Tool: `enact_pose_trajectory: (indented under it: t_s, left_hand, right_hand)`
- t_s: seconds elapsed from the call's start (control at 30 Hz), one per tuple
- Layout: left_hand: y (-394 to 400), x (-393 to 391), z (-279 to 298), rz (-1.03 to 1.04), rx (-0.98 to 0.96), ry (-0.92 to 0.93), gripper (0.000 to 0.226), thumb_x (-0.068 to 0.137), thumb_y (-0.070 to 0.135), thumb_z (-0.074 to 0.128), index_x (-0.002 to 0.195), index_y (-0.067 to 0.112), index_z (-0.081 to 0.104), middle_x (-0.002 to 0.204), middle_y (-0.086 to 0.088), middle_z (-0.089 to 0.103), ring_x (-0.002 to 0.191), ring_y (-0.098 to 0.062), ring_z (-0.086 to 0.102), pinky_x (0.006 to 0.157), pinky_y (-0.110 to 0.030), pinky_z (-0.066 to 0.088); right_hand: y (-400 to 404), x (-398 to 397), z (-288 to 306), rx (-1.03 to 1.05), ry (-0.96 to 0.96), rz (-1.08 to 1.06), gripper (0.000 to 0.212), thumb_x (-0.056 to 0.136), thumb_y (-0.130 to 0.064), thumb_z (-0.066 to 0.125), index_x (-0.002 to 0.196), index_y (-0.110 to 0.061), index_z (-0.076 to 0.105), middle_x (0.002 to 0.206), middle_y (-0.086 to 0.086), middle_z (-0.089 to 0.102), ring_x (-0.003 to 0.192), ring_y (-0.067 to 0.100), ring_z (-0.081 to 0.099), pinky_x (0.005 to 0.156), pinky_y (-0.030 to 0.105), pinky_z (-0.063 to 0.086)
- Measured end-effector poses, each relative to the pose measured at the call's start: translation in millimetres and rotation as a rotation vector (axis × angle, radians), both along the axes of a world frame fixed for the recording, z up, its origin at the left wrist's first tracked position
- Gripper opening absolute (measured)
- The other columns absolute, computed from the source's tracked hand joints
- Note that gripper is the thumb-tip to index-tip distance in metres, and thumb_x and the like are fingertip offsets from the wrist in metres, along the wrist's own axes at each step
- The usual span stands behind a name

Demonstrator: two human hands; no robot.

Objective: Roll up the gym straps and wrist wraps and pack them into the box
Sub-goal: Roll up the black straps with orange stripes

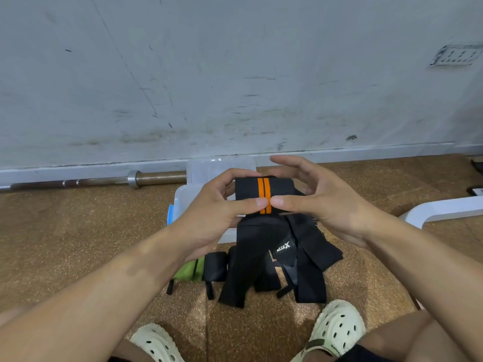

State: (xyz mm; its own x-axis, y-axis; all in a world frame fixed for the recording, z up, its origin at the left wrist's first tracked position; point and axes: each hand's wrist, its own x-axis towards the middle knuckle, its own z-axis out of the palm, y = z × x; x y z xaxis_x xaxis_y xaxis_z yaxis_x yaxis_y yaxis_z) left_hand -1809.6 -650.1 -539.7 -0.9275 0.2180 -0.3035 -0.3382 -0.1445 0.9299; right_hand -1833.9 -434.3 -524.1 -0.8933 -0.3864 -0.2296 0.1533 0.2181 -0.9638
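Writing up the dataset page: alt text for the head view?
Both hands, left and right, hold a black wrist wrap with orange stripes above loose black straps on the floor; a clear plastic box sits behind.

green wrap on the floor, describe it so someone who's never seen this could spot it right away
Start at the clear plastic box by the wall, then drop to the pile of black straps on the cork floor in front of it. The green wrap lies at the pile's left edge, beside a small black roll. It is the only green piece.

Bare forearms, no sleeves; pale cream perforated clogs [337, 329] on both feet, dark shorts [366, 354] at the knee.
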Motion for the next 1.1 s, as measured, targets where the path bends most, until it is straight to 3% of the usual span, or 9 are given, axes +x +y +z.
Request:
enact_pose_trajectory:
  t_s: [0.07, 0.17, 0.43, 0.57, 0.7, 0.8, 0.97, 1.1]
  left_hand:
    - [-1, 0, -1, -0.012, 0.008, 0.016, 0.056, 0.067, 0.014, 0.082, 0.120, 0.018, 0.067, 0.118, -0.012, 0.068, 0.106, -0.029, 0.073, 0.088, -0.041, 0.061]
    - [0, -1, 1, -0.019, 0.012, 0.035, 0.057, 0.067, 0.012, 0.081, 0.122, 0.018, 0.066, 0.122, -0.014, 0.067, 0.106, -0.028, 0.072, 0.088, -0.040, 0.061]
    - [3, 0, 3, -0.059, 0.127, -0.092, 0.064, 0.076, 0.009, 0.076, 0.137, 0.011, 0.057, 0.123, -0.013, 0.072, 0.112, -0.028, 0.071, 0.092, -0.040, 0.059]
    - [5, 1, 9, -0.119, 0.097, -0.113, 0.051, 0.089, 0.037, 0.073, 0.134, 0.016, 0.062, 0.125, -0.009, 0.072, 0.116, -0.027, 0.070, 0.096, -0.046, 0.057]
    - [8, 5, 8, -0.128, 0.075, -0.139, 0.053, 0.088, 0.046, 0.064, 0.131, 0.016, 0.066, 0.123, -0.008, 0.073, 0.114, -0.026, 0.070, 0.094, -0.046, 0.057]
    - [7, 5, 10, -0.106, 0.144, -0.148, 0.048, 0.087, 0.047, 0.063, 0.124, 0.017, 0.071, 0.123, -0.012, 0.073, 0.113, -0.030, 0.070, 0.098, -0.050, 0.055]
    - [4, 0, 7, -0.001, 0.175, -0.147, 0.050, 0.082, 0.021, 0.080, 0.126, 0.002, 0.064, 0.122, -0.021, 0.071, 0.111, -0.033, 0.071, 0.092, -0.046, 0.060]
    - [0, -5, 5, 0.051, 0.110, -0.091, 0.049, 0.065, 0.013, 0.080, 0.114, 0.010, 0.069, 0.111, -0.015, 0.075, 0.098, -0.027, 0.074, 0.087, -0.042, 0.061]
  right_hand:
    - [-1, 0, 0, -0.079, -0.110, 0.005, 0.066, 0.069, -0.033, 0.084, 0.132, -0.028, 0.066, 0.132, -0.007, 0.069, 0.124, 0.017, 0.066, 0.097, 0.039, 0.059]
    - [-1, 3, 0, -0.120, -0.147, 0.018, 0.057, 0.070, -0.024, 0.082, 0.125, -0.018, 0.070, 0.124, 0.004, 0.073, 0.110, 0.023, 0.074, 0.091, 0.041, 0.062]
    - [-5, 8, -5, -0.095, 0.198, -0.094, 0.050, 0.072, 0.000, 0.086, 0.115, -0.022, 0.074, 0.112, -0.003, 0.077, 0.106, 0.014, 0.074, 0.088, 0.029, 0.061]
    - [-12, 14, -8, -0.076, 0.308, -0.101, 0.052, 0.070, 0.007, 0.087, 0.112, -0.022, 0.074, 0.113, -0.006, 0.077, 0.105, 0.009, 0.073, 0.087, 0.021, 0.058]
    - [-14, 15, -10, 0.007, 0.428, -0.121, 0.055, 0.070, 0.000, 0.090, 0.112, -0.032, 0.074, 0.114, -0.011, 0.076, 0.114, 0.009, 0.070, 0.101, 0.035, 0.055]
    - [-13, 13, -12, 0.008, 0.482, -0.105, 0.054, 0.070, 0.001, 0.090, 0.112, -0.029, 0.075, 0.116, -0.009, 0.076, 0.117, 0.013, 0.068, 0.105, 0.039, 0.053]
    - [-13, 12, -13, 0.010, 0.450, -0.066, 0.054, 0.072, 0.010, 0.085, 0.109, -0.029, 0.075, 0.119, -0.015, 0.074, 0.117, 0.005, 0.067, 0.103, 0.028, 0.052]
    - [-7, 7, -7, -0.024, 0.262, -0.018, 0.063, 0.069, -0.010, 0.092, 0.124, -0.030, 0.069, 0.126, -0.007, 0.071, 0.123, 0.009, 0.065, 0.097, 0.030, 0.057]
